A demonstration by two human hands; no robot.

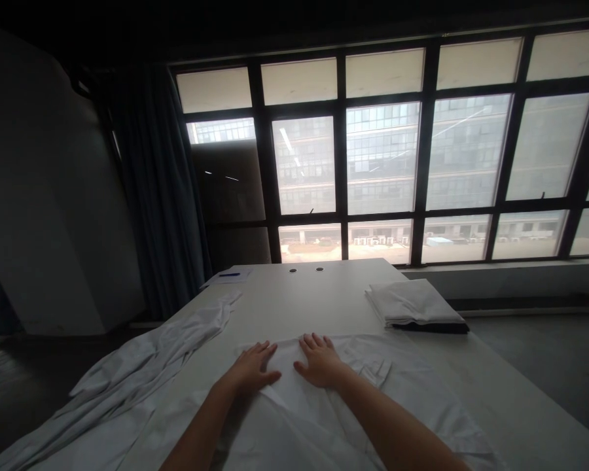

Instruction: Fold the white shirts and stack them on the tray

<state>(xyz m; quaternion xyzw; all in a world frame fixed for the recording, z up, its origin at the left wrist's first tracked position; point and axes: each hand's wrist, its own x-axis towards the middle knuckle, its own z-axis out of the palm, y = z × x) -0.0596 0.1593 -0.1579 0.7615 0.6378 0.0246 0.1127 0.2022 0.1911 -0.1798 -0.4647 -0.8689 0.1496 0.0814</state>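
Observation:
A white garment (373,386) lies spread on the white table (314,294) in front of me. My left hand (252,367) rests flat on its upper edge, fingers stretched out. Close beside it, my right hand (319,358) also lies flat on the cloth with fingers spread. Neither hand grips anything. Both forearms reach in from the bottom of the view.
A heap of crumpled white cloth (142,379) trails along the table's left edge. A folded stack of white cloth over a dark layer (415,306) sits at the right. Paper with a blue pen (230,275) lies at the far left corner. Large windows stand beyond.

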